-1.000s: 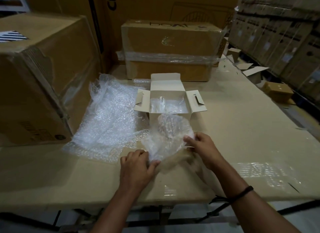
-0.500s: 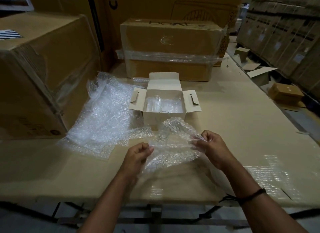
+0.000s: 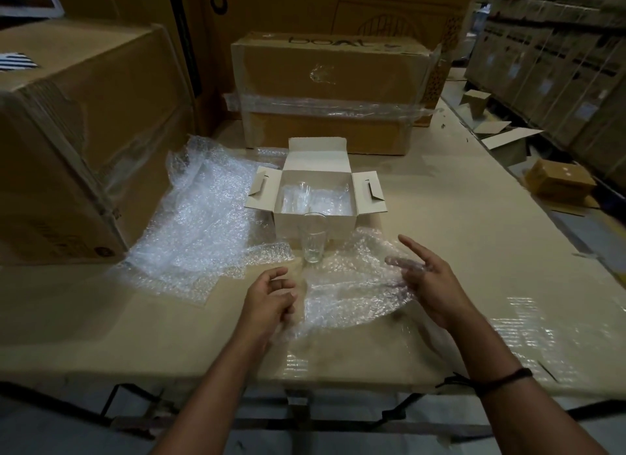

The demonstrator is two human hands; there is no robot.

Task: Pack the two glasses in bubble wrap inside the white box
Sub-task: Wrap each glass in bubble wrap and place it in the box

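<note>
Head view: glass [image 3: 313, 239] stood upright and bare on the tabletop [image 3: 474, 251], just in front of the white box [image 3: 342, 226], at the far edge of a wrap sheet [image 3: 352, 285]. Box flaps were open; inside lay more bubble wrap with a second glass [image 3: 301, 197], hard to make out. Your right grip [image 3: 430, 282] was wide, fingers straight, wrap draped over them. Your left grip [image 3: 271, 299] had fingers curled at the sheet's near-left edge; couldn't tell if it pinched the wrap. Wrap pile [image 3: 203, 224] lay left of the box.
</note>
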